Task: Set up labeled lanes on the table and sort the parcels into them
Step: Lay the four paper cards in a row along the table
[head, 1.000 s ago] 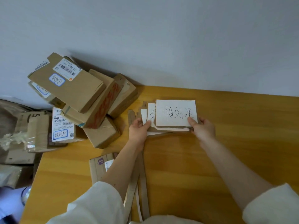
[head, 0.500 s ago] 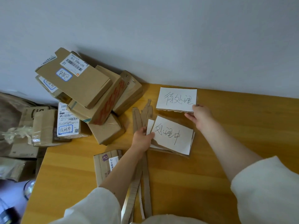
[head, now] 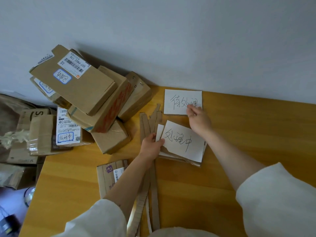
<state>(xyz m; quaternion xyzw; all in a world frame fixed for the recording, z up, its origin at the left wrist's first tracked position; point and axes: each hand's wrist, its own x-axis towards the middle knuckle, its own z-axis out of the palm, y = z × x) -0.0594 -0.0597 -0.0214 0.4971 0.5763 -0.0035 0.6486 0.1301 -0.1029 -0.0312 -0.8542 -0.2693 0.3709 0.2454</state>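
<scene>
A person in white sleeves works at a wooden surface (head: 248, 134) set against a pale wall. The right hand (head: 199, 119) reaches toward the far edge, its fingertips (head: 190, 111) resting on the lower right corner of a white handwritten card (head: 181, 101) that lies flat near the wall; whether those fingers pinch the card or merely press it cannot be told. Nearer the person, the left hand (head: 151, 147) pinches the left edge of a small stack of cards (head: 183, 144), thumb on top, with a second handwritten card uppermost and tilted. Long cardboard strips (head: 154, 185) run beneath the left forearm toward the near edge. To the left, well clear of both hands, a heap of labelled parcels (head: 89, 96) leans at the surface's far left corner, and one flat parcel (head: 109, 177) lies beside the left forearm.
</scene>
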